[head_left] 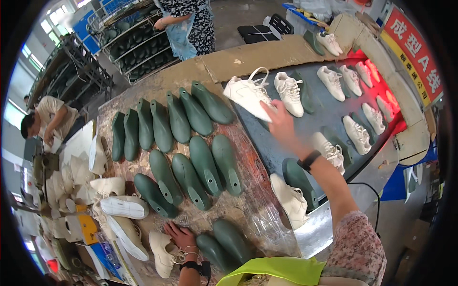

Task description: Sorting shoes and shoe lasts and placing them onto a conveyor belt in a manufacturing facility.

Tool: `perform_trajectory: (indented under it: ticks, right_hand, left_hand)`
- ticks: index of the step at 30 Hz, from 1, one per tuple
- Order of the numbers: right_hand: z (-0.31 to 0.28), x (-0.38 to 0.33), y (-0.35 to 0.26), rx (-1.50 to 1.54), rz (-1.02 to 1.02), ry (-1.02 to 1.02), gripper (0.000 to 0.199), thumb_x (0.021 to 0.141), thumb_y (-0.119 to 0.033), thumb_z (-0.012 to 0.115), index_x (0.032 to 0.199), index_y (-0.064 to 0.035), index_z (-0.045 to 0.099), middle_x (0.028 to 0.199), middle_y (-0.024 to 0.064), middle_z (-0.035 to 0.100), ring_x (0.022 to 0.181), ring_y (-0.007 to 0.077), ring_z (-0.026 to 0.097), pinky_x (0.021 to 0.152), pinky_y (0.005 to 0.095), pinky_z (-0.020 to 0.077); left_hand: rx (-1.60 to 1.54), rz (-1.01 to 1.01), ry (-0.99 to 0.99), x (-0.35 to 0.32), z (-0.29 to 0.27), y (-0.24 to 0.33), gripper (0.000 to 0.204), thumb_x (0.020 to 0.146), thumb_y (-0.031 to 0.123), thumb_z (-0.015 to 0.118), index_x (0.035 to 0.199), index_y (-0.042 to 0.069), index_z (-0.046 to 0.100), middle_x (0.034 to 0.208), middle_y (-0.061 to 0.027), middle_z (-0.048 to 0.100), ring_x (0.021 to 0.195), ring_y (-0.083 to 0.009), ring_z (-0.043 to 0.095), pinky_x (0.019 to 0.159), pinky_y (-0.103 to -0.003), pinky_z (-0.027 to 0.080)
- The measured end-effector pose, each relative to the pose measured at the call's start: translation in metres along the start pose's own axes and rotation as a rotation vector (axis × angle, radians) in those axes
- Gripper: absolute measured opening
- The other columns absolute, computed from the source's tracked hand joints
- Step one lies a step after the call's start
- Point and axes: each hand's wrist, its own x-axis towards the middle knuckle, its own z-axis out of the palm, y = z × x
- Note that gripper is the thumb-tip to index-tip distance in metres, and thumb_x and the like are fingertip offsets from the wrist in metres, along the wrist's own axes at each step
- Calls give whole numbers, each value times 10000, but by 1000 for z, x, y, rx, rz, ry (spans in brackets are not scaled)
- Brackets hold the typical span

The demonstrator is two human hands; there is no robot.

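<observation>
My right hand [279, 125] reaches forward over the dark conveyor belt [253, 125]. It grips a white sneaker [245, 97], tilted, with its lace loop standing up. Beside it on the belt stands another white lace-up sneaker [289, 94] next to a green shoe last [306, 97]. My left hand [182, 238] lies on the worn table with fingers spread, against a white shoe [162, 255] whose laces hang loose. To its right are two green lasts [232, 240]. Further green lasts [178, 117] stand in rows across the middle of the table.
More white shoes and lasts ride the belt toward a red-glowing heater opening [389, 95]. White shoes [125, 207] lie along the table's left side. A sneaker [289, 201] sits at the belt's near edge. One person [188, 28] stands beyond, near racks; another [55, 114] sits left.
</observation>
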Motion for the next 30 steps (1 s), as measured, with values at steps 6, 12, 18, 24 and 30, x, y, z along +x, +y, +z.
perform_trajectory:
  ticks: [6, 12, 18, 24, 30]
  right_hand:
    - [108, -52, 27, -533, -188, -51, 597, 767, -82, 530, 1339, -186, 393, 1210, 136, 430, 1132, 365, 406, 775, 447, 462]
    - [85, -42, 5, -185, -171, -405, 556, 740, -136, 634, 1267, -150, 458, 1184, 150, 409, 1090, 351, 412, 767, 398, 475]
    - [79, -4, 100, 62, 405, -113, 591, 741, -327, 683, 1259, -139, 468, 1184, 135, 449, 1060, 349, 467, 876, 433, 439]
    - [109, 3, 121, -20, 635, -268, 698, 777, -409, 646, 1347, -127, 360, 1261, 144, 450, 1131, 377, 439, 903, 466, 406]
    - [108, 22, 104, -199, 583, -181, 599, 813, -295, 607, 1320, -71, 380, 1210, 132, 505, 1085, 374, 462, 913, 463, 386]
  left_hand:
    - [59, 64, 19, -1, 6, -9, 514, 858, 208, 397, 1326, -2, 358, 1395, -217, 309, 1299, -385, 282, 1072, -498, 196]
    - [57, 42, 37, 5, -1, -14, 492, 869, 204, 372, 1315, -4, 374, 1393, -213, 318, 1299, -377, 287, 1078, -486, 189]
    - [57, 50, 24, 5, 6, -11, 494, 871, 208, 371, 1318, -3, 370, 1395, -209, 320, 1299, -372, 289, 1076, -485, 198]
    - [63, 74, 35, 1, 8, -12, 502, 872, 220, 366, 1319, -6, 369, 1395, -211, 318, 1298, -376, 289, 1071, -486, 208]
    - [45, 62, 20, 1, 8, -15, 512, 861, 222, 373, 1320, -4, 369, 1397, -209, 316, 1300, -378, 283, 1074, -487, 197]
